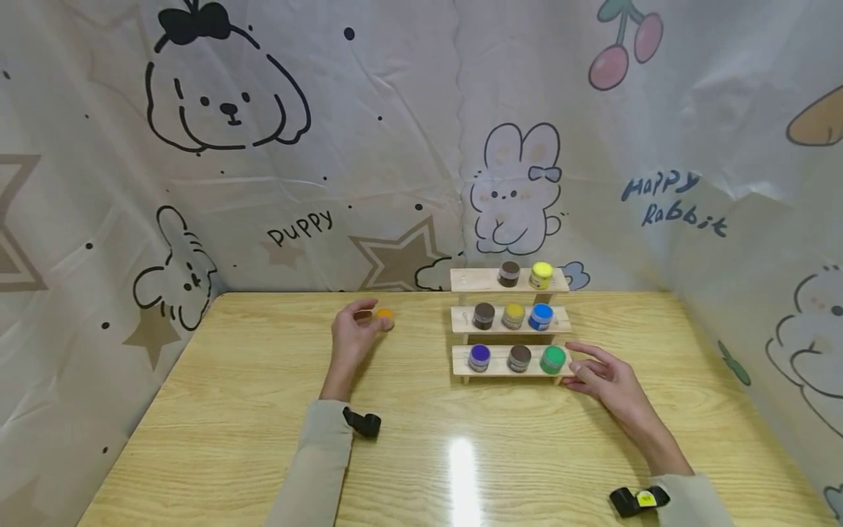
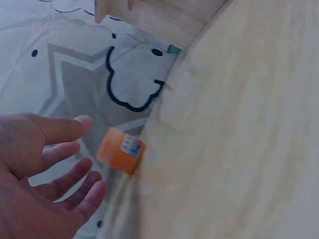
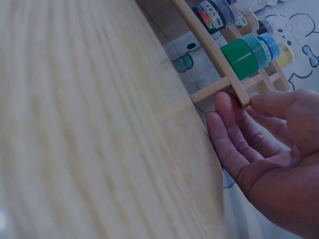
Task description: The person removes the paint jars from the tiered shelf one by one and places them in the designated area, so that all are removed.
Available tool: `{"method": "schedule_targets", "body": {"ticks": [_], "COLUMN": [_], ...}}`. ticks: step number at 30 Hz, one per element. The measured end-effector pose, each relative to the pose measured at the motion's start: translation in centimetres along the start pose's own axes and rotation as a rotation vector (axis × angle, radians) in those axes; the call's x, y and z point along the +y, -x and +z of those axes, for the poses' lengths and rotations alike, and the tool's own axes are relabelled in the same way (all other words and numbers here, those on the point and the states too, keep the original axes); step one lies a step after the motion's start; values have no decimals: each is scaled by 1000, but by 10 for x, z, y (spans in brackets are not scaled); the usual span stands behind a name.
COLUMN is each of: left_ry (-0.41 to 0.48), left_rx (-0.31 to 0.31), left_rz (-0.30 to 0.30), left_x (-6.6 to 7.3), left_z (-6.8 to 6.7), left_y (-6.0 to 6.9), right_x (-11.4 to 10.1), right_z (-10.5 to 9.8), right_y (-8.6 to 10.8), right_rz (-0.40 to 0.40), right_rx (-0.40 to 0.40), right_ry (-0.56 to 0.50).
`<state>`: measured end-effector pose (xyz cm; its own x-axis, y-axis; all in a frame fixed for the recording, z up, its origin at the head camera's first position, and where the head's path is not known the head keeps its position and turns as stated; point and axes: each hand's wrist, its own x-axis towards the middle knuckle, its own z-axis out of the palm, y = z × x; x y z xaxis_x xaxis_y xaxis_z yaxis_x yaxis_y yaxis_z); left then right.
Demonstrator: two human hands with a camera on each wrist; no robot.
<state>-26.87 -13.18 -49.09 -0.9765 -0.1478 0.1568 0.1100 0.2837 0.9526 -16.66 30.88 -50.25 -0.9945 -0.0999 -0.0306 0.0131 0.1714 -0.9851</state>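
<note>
Near the back edge of the table stands an orange paint jar (image 1: 386,318), with my left hand (image 1: 352,338) just left of it. In the left wrist view, the fingers are spread and a small gap separates them from the orange jar (image 2: 121,151). On the right, my right hand (image 1: 609,384) pinches the lower right end of a three-step wooden rack (image 1: 464,281). Its thumb is at the shelf end and its fingertips underneath, as the right wrist view shows. Closest to that hand, a green paint jar (image 3: 244,58) sits on the bottom step.
Several other paint jars stand on the rack, among them a purple jar (image 1: 479,357), a blue jar (image 1: 541,316) and a yellow jar (image 1: 541,274). A printed cloth (image 1: 395,146) hangs behind and beside the wooden table (image 1: 408,432).
</note>
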Motion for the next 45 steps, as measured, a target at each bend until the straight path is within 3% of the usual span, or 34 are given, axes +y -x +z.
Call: {"method": "schedule_targets", "body": {"ticks": [8, 21, 25, 31, 36, 45], "left_ry": [-60, 63, 86, 150, 150, 141], "left_rx": [11, -107, -148, -194, -247, -226], "left_rz": [82, 146, 151, 212, 242, 306], "left_x": [19, 40, 46, 57, 66, 88], "left_z": [-7, 0, 11, 32, 47, 71], "left_y": [1, 13, 16, 20, 23, 16], "right_x": [0, 2, 1, 1, 1, 0], "right_z": [1, 4, 4, -2, -6, -3], "right_y": [-1, -2, -2, 0, 1, -2], "right_rz": [-20, -37, -39, -33, -38, -21], "right_rx": [-6, -29, -32, -33, -43, -43], "right_ry": [-9, -29, -19, -31, -42, -42]}}
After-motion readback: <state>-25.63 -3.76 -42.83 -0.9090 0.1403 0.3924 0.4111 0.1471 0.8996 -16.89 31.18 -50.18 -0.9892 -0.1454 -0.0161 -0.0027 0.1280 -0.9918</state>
